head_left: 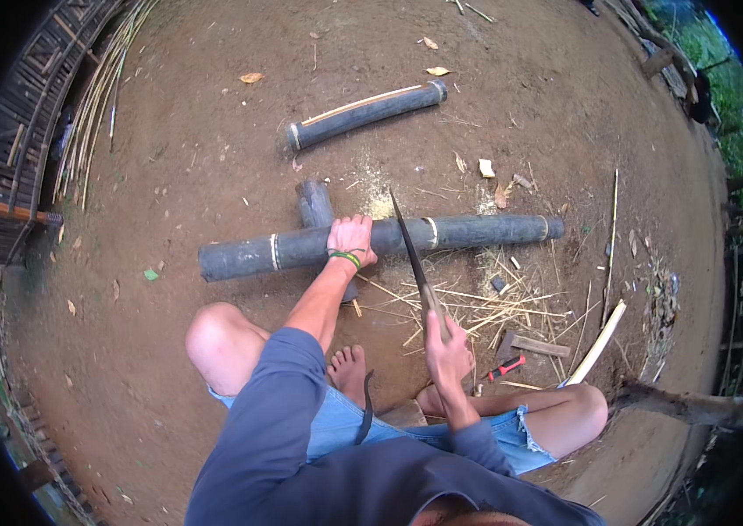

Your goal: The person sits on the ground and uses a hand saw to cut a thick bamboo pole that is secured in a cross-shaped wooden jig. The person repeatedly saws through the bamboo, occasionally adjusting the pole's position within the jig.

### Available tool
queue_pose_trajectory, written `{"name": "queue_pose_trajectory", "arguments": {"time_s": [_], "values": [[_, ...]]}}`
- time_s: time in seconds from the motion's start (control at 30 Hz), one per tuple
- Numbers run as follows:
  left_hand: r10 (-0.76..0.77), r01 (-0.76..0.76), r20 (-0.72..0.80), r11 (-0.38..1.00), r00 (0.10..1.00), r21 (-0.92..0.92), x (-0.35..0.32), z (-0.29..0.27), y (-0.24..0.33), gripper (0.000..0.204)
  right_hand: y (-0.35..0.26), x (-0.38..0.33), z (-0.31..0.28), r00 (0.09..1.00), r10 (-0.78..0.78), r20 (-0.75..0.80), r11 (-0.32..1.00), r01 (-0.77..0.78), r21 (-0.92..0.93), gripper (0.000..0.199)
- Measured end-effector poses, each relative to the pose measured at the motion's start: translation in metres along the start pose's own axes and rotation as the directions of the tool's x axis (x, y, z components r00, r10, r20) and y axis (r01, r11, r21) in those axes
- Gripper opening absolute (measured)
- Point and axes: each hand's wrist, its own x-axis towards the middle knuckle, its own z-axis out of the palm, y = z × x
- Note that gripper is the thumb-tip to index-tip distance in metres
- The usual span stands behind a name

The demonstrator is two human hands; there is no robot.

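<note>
A thick dark bamboo pole with pale cut rings lies crosswise before me, resting over a shorter dark log. My left hand is closed over the top of the pole, left of its middle. In my right hand is the pale handle of a saw, its fingers wrapped round it. The dark, tapering blade points away from me and crosses the pole just right of my left hand. I cannot tell how deep its edge sits.
Beyond the pole lies a split-topped bamboo section. Thin bamboo strips litter the ground near my right hand, beside a hammer-like tool and a red-handled cutter. Long canes lie at the far left; a branch juts in at right.
</note>
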Motion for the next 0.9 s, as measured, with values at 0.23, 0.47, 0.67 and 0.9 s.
{"name": "queue_pose_trajectory", "arguments": {"time_s": [0.23,0.47,0.67,0.9], "values": [[-0.045,0.046,0.029,0.999,0.999,-0.020,0.008,-0.010,-0.006,0.071,-0.034,0.039,0.030,0.995,0.085,0.049,0.980,-0.093,0.177,0.034],[-0.021,0.021,-0.006,0.999,1.000,-0.033,0.019,-0.005,0.006,0.075,0.005,0.070,0.061,1.000,-0.020,-0.023,0.993,0.023,0.114,0.036],[-0.106,0.127,0.194,0.987,0.975,-0.097,0.030,-0.037,-0.010,0.078,-0.035,0.110,0.033,0.987,0.083,0.139,0.932,-0.127,0.340,0.040],[0.003,0.002,0.106,0.999,0.994,-0.047,0.038,-0.020,-0.016,0.104,-0.070,0.042,-0.021,0.996,0.015,0.087,0.936,-0.044,0.349,0.029]]}}
